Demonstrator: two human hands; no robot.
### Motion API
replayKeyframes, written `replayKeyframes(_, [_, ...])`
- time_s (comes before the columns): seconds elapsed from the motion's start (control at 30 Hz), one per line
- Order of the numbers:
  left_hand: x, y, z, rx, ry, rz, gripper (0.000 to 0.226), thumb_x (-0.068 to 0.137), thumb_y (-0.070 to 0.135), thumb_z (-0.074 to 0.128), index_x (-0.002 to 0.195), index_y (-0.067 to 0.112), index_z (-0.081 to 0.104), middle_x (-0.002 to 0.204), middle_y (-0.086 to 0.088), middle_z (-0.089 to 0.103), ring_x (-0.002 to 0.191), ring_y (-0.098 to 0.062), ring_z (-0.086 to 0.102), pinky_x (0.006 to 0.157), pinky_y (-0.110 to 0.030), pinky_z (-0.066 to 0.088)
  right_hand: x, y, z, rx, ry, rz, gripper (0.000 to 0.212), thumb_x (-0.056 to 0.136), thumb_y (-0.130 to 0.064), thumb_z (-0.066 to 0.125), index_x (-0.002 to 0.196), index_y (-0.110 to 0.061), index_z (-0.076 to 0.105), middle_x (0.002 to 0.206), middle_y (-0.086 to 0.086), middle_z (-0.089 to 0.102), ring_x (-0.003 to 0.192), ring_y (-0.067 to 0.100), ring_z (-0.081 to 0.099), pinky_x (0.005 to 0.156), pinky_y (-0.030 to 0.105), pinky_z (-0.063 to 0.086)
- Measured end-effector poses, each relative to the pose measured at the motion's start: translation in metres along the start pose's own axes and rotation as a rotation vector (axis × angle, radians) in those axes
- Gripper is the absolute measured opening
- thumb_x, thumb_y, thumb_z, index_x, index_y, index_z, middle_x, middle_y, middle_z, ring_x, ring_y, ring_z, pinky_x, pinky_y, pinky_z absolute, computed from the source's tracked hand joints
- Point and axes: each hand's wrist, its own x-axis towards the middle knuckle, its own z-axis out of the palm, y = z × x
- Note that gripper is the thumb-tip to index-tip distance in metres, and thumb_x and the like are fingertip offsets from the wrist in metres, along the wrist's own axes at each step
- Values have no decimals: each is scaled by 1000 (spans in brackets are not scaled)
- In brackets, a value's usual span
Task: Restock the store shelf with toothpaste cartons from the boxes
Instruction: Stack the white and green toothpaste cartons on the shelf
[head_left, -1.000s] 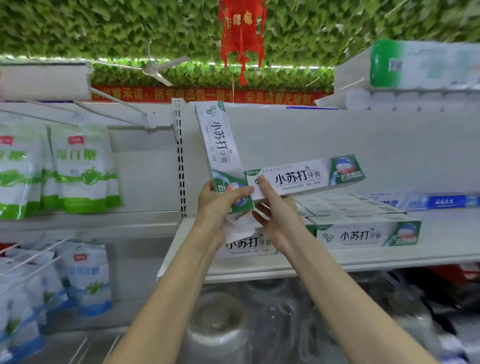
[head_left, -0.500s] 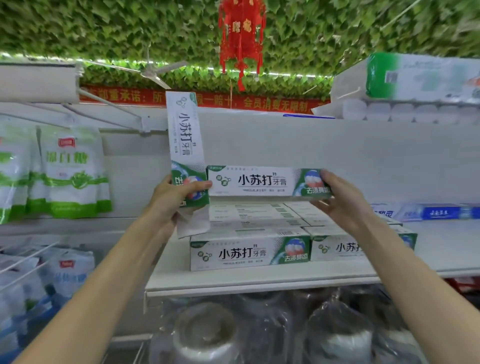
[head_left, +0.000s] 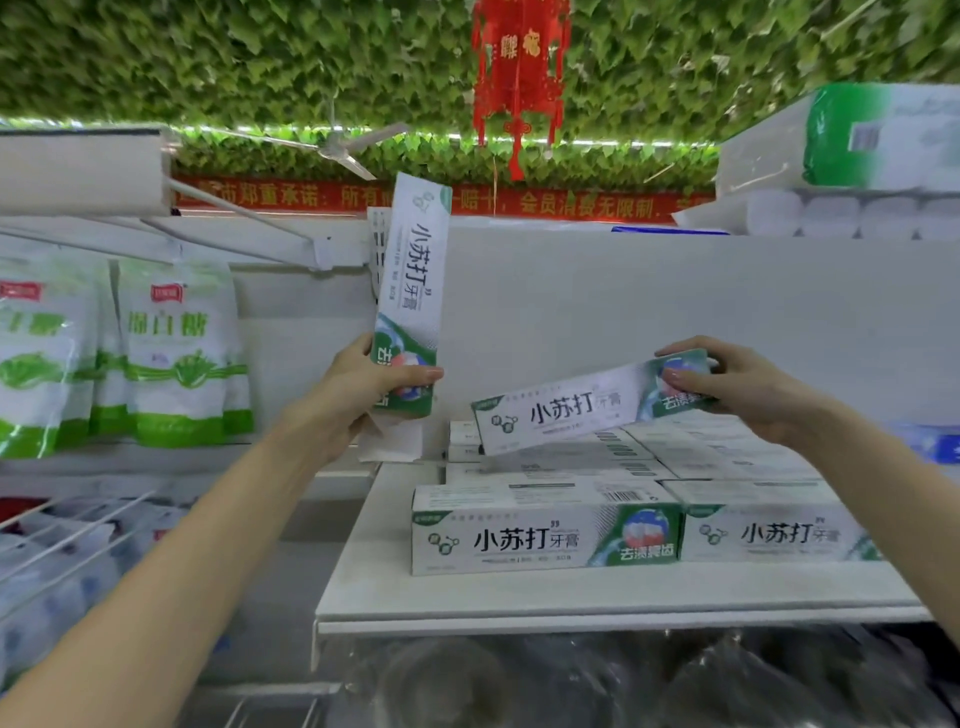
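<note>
My left hand (head_left: 358, 395) grips the lower end of a white and green toothpaste carton (head_left: 413, 280) that stands upright in the air, left of the shelf stack; a white paper scrap hangs below the hand. My right hand (head_left: 743, 387) holds a second toothpaste carton (head_left: 566, 410) by its right end. It lies sideways and tilted, its left end lowest, just above the cartons stacked on the white shelf (head_left: 519, 597). Several more cartons lie flat there, with one front carton (head_left: 540, 535) facing me.
Bags of white sugar (head_left: 176, 353) hang on hooks at the left, with more bags lower left. Packs of toilet paper (head_left: 852, 171) sit on the top shelf at right. A red lantern (head_left: 519, 73) hangs from the leafy ceiling. Plastic-wrapped goods lie under the shelf.
My right hand has moved the sideways carton right and down toward the stack, tilting its left end lower. My left hand still holds the upright carton, now apart from the other one.
</note>
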Motion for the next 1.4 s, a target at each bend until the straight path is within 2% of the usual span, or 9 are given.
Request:
replayKeyframes(0.27, [3,-23,-10,8,-28,-81,69,50,24,83,114,14,59,103,-10,73,96,-30,70,90,-44,54,54,12,49,98,93,-42,32,82,-9,71,111,-12,59,99,14,62,79,19,62,65,22,53])
replayKeyframes(0.5, [1,-37,-15,-51,-30,-92,71,52,17,88,118,9,60,102,-11,74,98,-30,70,91,-43,53,81,19,69,-137,83,0,53,73,-15,81,117,-16,50,103,10,57,75,15,59,49,16,42])
replayKeyframes(0.63, [-1,-37,-14,-61,-21,-112,78,47,19,93,116,9,60,101,-11,74,98,-30,69,94,-46,52,85,22,74,-244,89,29,56,76,-16,79,123,-11,49,106,9,56,79,15,56,61,21,44])
replayKeyframes(0.73, [-6,-37,-11,-59,-10,-116,87,35,31,90,114,11,62,100,-11,74,97,-31,70,96,-49,51,86,28,83,-401,147,54,60,78,-17,78,128,-5,46,124,15,52,105,26,52,83,27,42])
replayKeyframes(0.9, [-17,-29,-8,-51,-20,-105,83,40,25,92,115,11,60,102,-12,73,99,-32,69,93,-47,53,73,21,76,-456,215,-21,59,79,-24,76,127,-7,47,128,18,47,112,29,51,85,30,41])
replayKeyframes(1.07, [-37,-14,24,-173,-37,-75,66,58,21,77,119,5,59,100,-14,73,81,-25,73,71,-33,61,9,-23,75,-105,104,-119,25,91,-22,62,114,-11,57,110,8,60,92,16,59,65,15,48])
replayKeyframes(1.13, [-48,-10,46,-236,-29,-67,60,63,24,76,119,9,59,101,-13,74,83,-26,73,74,-34,61,-29,-38,78,67,-18,-134,21,93,-24,59,110,-11,59,107,7,62,95,17,63,73,20,55])
replayKeyframes(1.3, [-94,-9,114,-370,65,-40,38,83,26,72,118,13,65,96,-4,75,81,-18,72,64,-26,57,-120,-40,93,261,-118,-49,39,90,-46,56,116,-17,55,107,1,63,96,11,64,77,25,54])
replayKeyframes(1.4, [-133,-12,154,-436,78,-32,35,87,22,68,119,8,64,103,-10,74,89,-21,71,72,-29,59,-158,-26,96,262,-86,-22,65,67,-68,65,115,-24,57,105,-3,69,98,12,66,84,35,54])
